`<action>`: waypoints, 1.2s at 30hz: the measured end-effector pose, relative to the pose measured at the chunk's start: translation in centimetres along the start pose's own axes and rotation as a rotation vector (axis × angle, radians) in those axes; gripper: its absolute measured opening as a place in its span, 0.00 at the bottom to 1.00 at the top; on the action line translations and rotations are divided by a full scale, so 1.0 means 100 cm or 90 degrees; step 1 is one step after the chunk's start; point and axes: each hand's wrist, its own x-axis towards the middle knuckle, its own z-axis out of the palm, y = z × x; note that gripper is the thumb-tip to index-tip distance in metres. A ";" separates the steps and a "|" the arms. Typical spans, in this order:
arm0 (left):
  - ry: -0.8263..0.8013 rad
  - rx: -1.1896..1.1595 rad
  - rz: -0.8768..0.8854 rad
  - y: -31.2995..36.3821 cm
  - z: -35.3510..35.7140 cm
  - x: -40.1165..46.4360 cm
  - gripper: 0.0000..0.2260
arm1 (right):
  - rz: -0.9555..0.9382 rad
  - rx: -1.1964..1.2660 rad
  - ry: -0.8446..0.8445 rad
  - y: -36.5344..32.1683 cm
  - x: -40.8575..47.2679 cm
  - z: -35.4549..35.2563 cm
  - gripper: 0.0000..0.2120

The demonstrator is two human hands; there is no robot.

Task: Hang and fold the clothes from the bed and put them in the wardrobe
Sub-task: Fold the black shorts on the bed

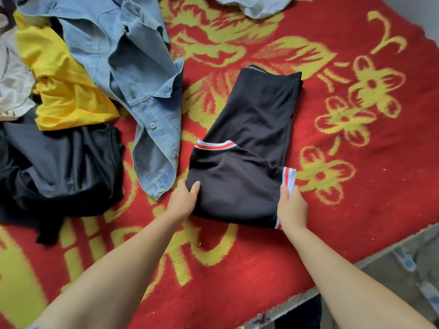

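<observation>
1. Both bare forearms reach forward from the near edge, angled slightly toward each other.
2. The left hand (183, 198) grips the near left corner of the black garment (249, 148), thumb on top.
3. The right hand (291, 206) pinches its near right striped edge, fingers curled under.

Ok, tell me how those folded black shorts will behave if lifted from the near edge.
The black shorts look thin and floppy, so the far folded half would probably sag and unfold. The sheen suggests slippery fabric; layers may slide apart. Likely light, since both hands merely pinch the edges.
</observation>
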 end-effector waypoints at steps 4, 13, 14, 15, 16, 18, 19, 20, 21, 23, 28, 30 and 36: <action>0.098 0.184 0.124 0.001 -0.004 -0.011 0.18 | -0.001 -0.105 -0.022 -0.004 0.002 -0.005 0.18; -0.108 0.675 0.516 -0.027 0.000 -0.013 0.45 | -0.422 -0.706 -0.193 0.015 -0.048 0.012 0.48; -0.099 0.699 0.477 -0.023 -0.002 -0.009 0.44 | -0.396 -0.713 -0.178 0.011 -0.039 0.013 0.45; -0.103 0.720 0.462 -0.017 -0.004 -0.006 0.43 | -0.384 -0.718 -0.176 0.004 -0.032 0.013 0.42; -0.115 0.742 0.463 -0.012 -0.006 -0.004 0.40 | -0.382 -0.726 -0.193 -0.005 -0.027 0.012 0.39; -0.176 0.781 0.455 0.001 -0.010 -0.007 0.35 | -0.387 -0.764 -0.261 -0.019 -0.025 0.007 0.35; -0.236 0.784 0.432 0.009 -0.014 -0.011 0.33 | -0.387 -0.786 -0.303 -0.025 -0.025 0.003 0.33; -0.311 0.766 0.399 0.017 -0.018 -0.016 0.31 | -0.376 -0.794 -0.361 -0.031 -0.026 -0.005 0.32; -0.391 0.729 0.356 0.027 -0.023 -0.022 0.28 | -0.350 -0.781 -0.444 -0.038 -0.027 -0.015 0.29; -0.518 0.662 0.267 0.052 -0.036 -0.029 0.18 | -0.277 -0.713 -0.646 -0.056 -0.025 -0.039 0.17; -0.465 0.412 0.115 0.083 -0.073 -0.007 0.10 | -0.188 -0.370 -0.708 -0.082 0.017 -0.088 0.02; -0.406 0.119 0.038 0.076 -0.071 0.007 0.10 | -0.125 -0.201 -0.604 -0.076 0.036 -0.088 0.06; -0.184 -0.227 -0.027 0.041 -0.002 0.004 0.11 | -0.049 -0.031 -0.175 -0.017 0.033 -0.048 0.32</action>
